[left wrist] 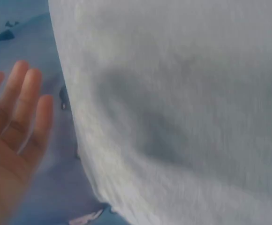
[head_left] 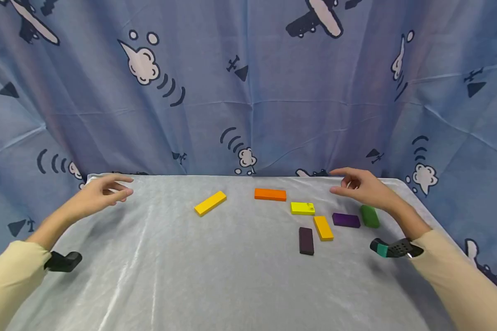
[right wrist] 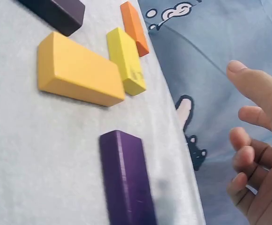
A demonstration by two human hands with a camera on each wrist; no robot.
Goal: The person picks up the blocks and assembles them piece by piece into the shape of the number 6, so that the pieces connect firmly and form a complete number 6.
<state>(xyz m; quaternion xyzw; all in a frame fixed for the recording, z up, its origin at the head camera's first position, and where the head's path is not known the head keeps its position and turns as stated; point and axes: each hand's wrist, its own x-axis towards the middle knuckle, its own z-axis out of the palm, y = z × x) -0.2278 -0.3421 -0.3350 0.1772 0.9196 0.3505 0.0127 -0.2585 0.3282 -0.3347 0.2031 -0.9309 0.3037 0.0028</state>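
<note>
My left hand [head_left: 101, 195] hovers above the table's left side, fingers loosely extended and holding nothing; its spread fingers [left wrist: 30, 101] show in the left wrist view. On the right, my right hand [head_left: 362, 186] is raised over the far side, fingers relaxed and empty. Nearest to it are a purple block [head_left: 346, 220], a green block [head_left: 370, 216] and a bright yellow block [head_left: 302, 208]. An amber block [head_left: 323, 228] and a dark brown block [head_left: 306, 241] lie closer to me. Farther left are an orange block [head_left: 270, 194] and a longer yellow block [head_left: 210, 203].
A whitish cloth covers the table [head_left: 190, 276]. Behind and at both sides hangs a blue curtain [head_left: 211, 92] with cartoon prints. Dark bands sit around both wrists, the right band [head_left: 395, 248] having a green part.
</note>
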